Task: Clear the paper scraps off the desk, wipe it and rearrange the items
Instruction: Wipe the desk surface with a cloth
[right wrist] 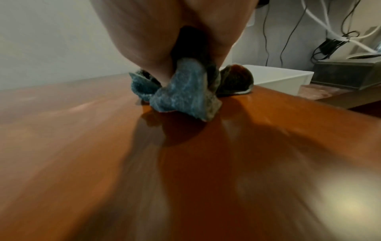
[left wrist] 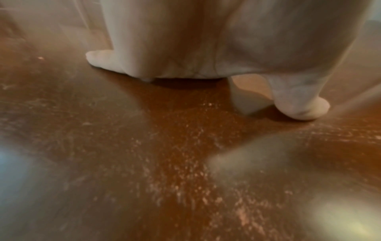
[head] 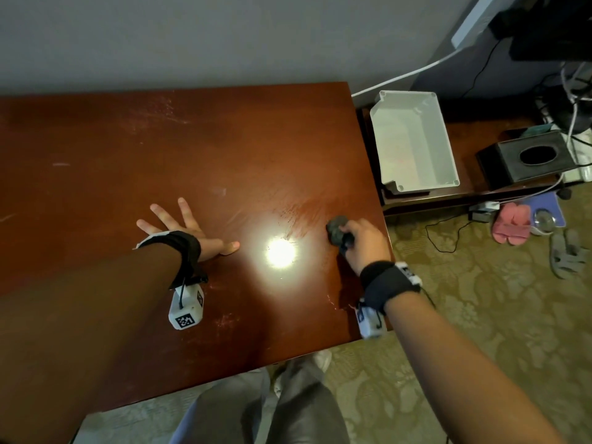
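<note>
The reddish-brown wooden desk (head: 192, 139) fills the head view, its top showing smears and faint scratches. My right hand (head: 362, 241) grips a bunched dark blue-grey cloth (head: 336, 230) and presses it on the desk near the right edge; the right wrist view shows the cloth (right wrist: 183, 96) squeezed under my palm against the wood (right wrist: 103, 146). My left hand (head: 185, 225) lies flat on the desk with fingers spread, left of a bright light reflection. In the left wrist view the palm (left wrist: 185, 40) and fingertips (left wrist: 303, 109) rest on the dusty surface (left wrist: 164, 163).
A white plastic box (head: 413, 139) and a black tissue box (head: 525, 158) sit on a lower shelf right of the desk. Cables (head: 576, 91) hang at the far right. Pink slippers (head: 512, 222) lie on the patterned carpet (head: 464, 315). My legs (head: 288, 405) stand at the desk's front edge.
</note>
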